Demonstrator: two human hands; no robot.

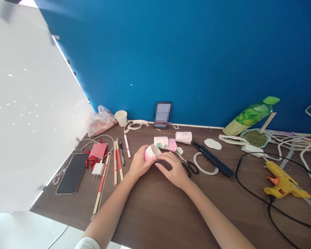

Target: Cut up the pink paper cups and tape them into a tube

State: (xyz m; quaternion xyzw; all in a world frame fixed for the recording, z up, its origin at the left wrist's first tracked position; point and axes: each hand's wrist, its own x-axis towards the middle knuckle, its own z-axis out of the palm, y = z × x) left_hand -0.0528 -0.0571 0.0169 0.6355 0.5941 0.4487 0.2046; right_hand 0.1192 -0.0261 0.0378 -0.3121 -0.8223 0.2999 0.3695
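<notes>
A small pink and white paper cup piece (152, 152) is held over the middle of the table, its open end facing up and to the right. My left hand (141, 160) is wrapped round its left side. My right hand (172, 168) touches its right rim with the fingertips, thumb apart below. Just behind lie pink patterned paper pieces (161, 142), one with green spots, and a rolled patterned piece (183, 137). Black-handled scissors (188, 166) lie right of my right hand, beside a white paper ring (206, 169).
Left: a phone (72, 173), red box (97, 152), white charger, chopsticks and pens. Back: plastic bag (101, 121), white cup (121, 118), upright device (162, 114). Right: black stick (214, 159), green bottle (251, 116), bowl (255, 138), yellow glue gun (285, 181) and loose cables.
</notes>
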